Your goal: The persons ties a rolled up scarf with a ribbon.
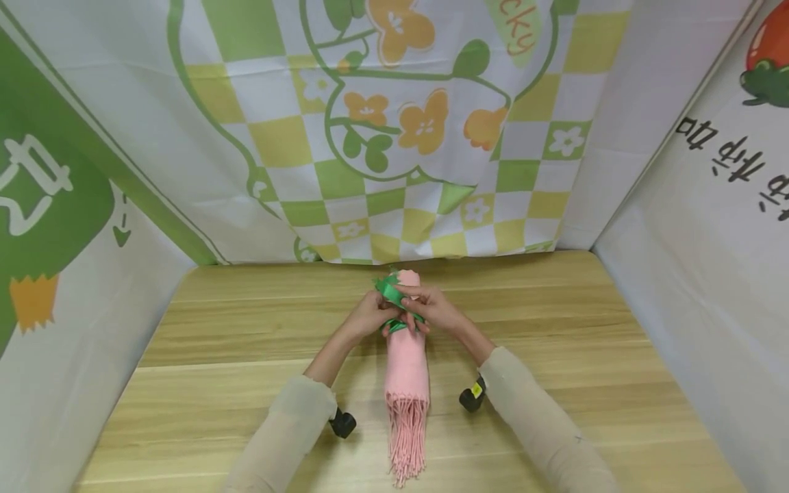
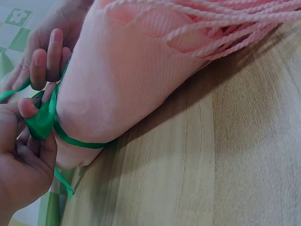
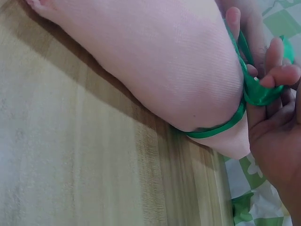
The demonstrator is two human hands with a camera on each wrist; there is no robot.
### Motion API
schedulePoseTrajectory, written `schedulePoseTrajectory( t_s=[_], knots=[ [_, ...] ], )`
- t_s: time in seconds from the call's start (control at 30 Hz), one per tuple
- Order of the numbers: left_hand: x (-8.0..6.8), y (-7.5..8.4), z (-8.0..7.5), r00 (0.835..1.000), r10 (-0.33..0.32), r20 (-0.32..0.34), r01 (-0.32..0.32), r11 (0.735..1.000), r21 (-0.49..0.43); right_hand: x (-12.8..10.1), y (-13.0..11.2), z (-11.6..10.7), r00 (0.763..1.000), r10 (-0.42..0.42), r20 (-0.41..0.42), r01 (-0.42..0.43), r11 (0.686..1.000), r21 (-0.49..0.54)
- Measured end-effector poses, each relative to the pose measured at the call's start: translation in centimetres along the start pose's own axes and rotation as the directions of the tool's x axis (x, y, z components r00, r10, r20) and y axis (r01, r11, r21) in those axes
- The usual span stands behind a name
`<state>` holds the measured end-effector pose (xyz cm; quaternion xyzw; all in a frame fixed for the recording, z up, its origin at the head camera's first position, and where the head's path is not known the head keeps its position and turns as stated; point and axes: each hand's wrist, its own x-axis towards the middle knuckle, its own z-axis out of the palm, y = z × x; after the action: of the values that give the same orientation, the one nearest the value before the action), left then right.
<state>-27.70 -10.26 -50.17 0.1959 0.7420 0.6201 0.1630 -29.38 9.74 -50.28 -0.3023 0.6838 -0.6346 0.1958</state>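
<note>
A rolled pink scarf with a tasselled end lies lengthwise on the wooden table, tassels toward me. A green ribbon is wrapped round its far end. My left hand pinches the ribbon from the left, and in the left wrist view the left hand holds a fold of the ribbon between thumb and fingers. My right hand pinches the ribbon from the right; the right wrist view shows the right hand gripping the ribbon against the scarf.
Printed cloth walls with green and yellow checks and flowers enclose the table at the back and both sides. Wrist-worn cameras sit under my forearms near the table's front.
</note>
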Motion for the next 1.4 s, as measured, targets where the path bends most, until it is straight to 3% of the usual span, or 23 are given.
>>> schedulePoseTrajectory(
  t_s=[0.3, 0.47, 0.6, 0.7, 0.8, 1.07, 1.17, 1.4],
  knots=[
    [-0.1, 0.2, 0.0, 0.997, -0.064, -0.036, 0.064, 0.998, 0.011, -0.2, 0.4, 0.3, 0.981, 0.048, -0.19, -0.058, 0.997, -0.051],
    [0.0, -0.1, 0.1, 0.995, -0.071, -0.073, 0.068, 0.997, -0.04, -0.3, 0.5, 0.7, 0.967, 0.105, -0.233, -0.106, 0.994, 0.005],
    [0.1, -0.3, 0.2, 0.99, -0.064, -0.123, 0.059, 0.997, -0.044, -0.3, 0.7, 0.8, 0.965, 0.159, -0.206, -0.145, 0.986, 0.083],
    [0.2, -0.3, 0.2, 0.992, -0.056, -0.115, 0.052, 0.998, -0.041, -0.4, 0.8, 0.7, 0.96, 0.235, -0.152, -0.197, 0.953, 0.228],
    [0.1, -0.4, 0.3, 0.993, -0.054, -0.101, 0.05, 0.998, -0.041, -0.4, 0.9, 0.5, 0.949, 0.298, -0.106, -0.235, 0.888, 0.394],
    [0.1, -0.3, 0.3, 0.992, -0.067, -0.109, 0.062, 0.997, -0.046, -0.4, 1.0, 0.8, 0.955, 0.29, -0.062, -0.187, 0.751, 0.634],
    [0.2, -0.3, 0.4, 0.993, -0.053, -0.103, 0.048, 0.998, -0.047, -0.5, 1.1, 1.0, 0.965, 0.255, -0.067, -0.148, 0.734, 0.663],
    [0.4, 0.0, 0.3, 0.988, -0.064, -0.137, 0.058, 0.997, -0.047, -1.1, 1.4, 0.9, 0.985, 0.146, -0.095, -0.043, 0.732, 0.68]
  ],
)
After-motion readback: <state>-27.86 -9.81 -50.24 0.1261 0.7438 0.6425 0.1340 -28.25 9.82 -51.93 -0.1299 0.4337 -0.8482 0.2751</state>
